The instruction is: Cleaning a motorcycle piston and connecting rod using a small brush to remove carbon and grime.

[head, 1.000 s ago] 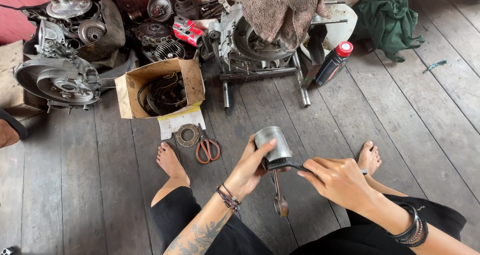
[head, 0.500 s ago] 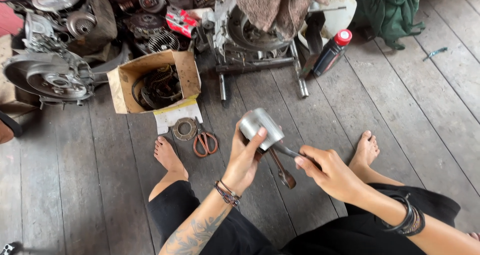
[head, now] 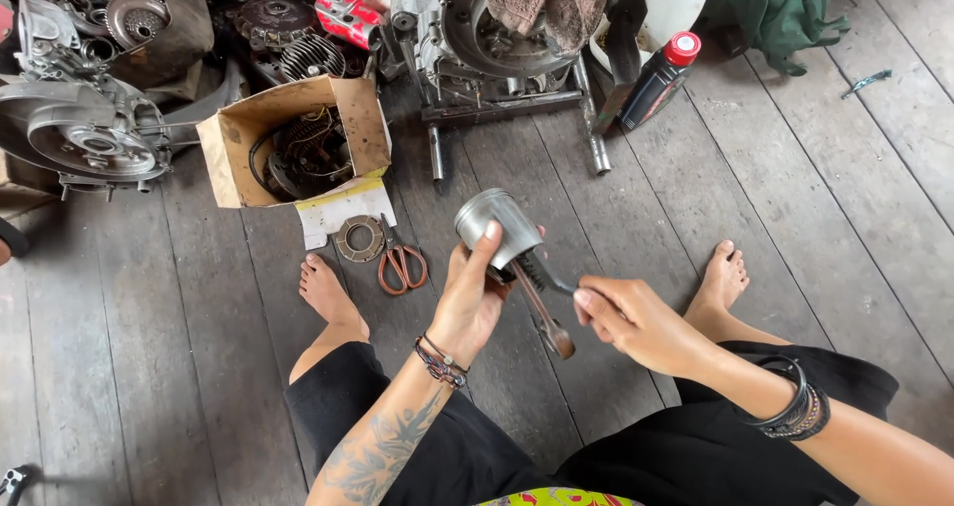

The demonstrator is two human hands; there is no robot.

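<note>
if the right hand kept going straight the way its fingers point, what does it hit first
Probably the connecting rod hanging under the piston: the right hand points left along a dark thin tool toward it. Beyond lies the left hand. Depth is hard to judge.

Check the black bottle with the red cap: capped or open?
Capped. The red cap sits on the neck of the black bottle, which leans tilted beside the engine stand.

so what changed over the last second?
The left hand tilted the piston from upright to crown up-left, so the connecting rod swung from hanging straight down to slanting down-right. The right hand kept its dark tool at the piston's skirt. Both grips, scissors and box unchanged.
</note>
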